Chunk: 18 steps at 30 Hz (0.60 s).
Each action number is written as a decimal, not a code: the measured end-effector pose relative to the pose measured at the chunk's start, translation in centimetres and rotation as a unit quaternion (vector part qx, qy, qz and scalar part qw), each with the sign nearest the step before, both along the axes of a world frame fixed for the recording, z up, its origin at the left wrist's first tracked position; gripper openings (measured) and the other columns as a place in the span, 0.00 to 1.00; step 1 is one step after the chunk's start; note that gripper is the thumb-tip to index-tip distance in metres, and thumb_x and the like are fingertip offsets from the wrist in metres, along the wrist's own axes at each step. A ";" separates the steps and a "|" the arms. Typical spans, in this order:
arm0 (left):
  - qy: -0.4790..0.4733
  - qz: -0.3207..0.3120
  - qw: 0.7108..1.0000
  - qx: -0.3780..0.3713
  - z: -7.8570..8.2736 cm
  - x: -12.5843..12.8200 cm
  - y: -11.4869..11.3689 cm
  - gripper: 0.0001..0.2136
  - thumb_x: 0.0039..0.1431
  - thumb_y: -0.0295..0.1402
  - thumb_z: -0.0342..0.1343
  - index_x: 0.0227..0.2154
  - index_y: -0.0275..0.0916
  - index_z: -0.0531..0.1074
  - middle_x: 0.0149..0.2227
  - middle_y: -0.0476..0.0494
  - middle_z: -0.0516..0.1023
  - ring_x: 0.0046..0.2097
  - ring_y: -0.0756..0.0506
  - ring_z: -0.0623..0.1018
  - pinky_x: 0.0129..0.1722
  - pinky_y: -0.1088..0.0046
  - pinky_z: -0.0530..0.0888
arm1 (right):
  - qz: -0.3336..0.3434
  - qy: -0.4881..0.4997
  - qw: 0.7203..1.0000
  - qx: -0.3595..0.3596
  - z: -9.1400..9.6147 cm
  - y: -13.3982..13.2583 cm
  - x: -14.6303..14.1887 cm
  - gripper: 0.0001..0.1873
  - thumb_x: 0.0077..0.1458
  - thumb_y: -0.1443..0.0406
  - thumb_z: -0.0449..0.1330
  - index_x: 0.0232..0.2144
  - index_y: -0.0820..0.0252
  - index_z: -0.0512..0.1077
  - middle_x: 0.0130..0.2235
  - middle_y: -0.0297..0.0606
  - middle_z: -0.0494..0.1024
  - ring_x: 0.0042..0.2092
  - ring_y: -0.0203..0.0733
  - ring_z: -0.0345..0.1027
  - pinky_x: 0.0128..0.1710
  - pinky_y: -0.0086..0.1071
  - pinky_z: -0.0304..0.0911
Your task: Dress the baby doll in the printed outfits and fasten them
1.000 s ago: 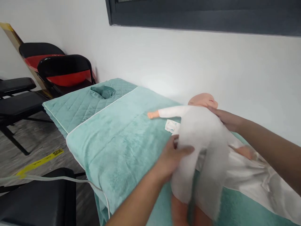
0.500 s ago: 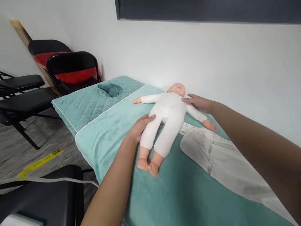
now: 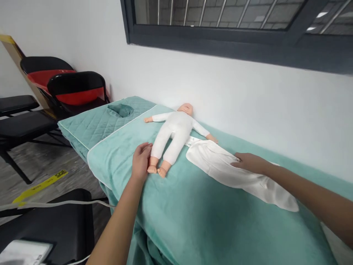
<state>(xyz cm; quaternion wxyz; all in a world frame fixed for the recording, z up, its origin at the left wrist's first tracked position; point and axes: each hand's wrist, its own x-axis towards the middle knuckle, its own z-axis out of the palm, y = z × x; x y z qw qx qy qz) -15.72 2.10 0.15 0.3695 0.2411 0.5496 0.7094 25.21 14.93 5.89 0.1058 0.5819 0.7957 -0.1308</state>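
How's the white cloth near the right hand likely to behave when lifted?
The white cloth will probably sag floppily: it lies in soft folds near the right hand. It looks thin, so probably light. Spread out low, it seems unlikely to roll.

From here I can read no words. Lower left, yellow tape (image 3: 37, 189) on the floor (image 3: 45, 160) bears blurred lettering and a square code (image 3: 61, 173); print on the white packet (image 3: 23, 252) and marks on the white patch (image 3: 192, 140) by the doll (image 3: 177, 124), mid-frame, are illegible.

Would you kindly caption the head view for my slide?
Left hand beside a baby doll on a teal blanket; right hand on white cloth.
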 end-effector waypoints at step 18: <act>0.642 -0.310 0.691 0.122 2.8 18.1 -12.5 0.32 0.53 0.20 0.49 0.63 0.43 0.59 0.69 0.36 0.55 0.71 0.36 0.52 0.66 0.46 0.56 | 0.324 -0.076 0.923 0.194 2.2 -22.7 -3.0 0.20 0.56 0.75 0.51 0.49 0.55 0.68 0.50 0.45 0.73 0.38 0.43 0.71 0.24 0.30 0.53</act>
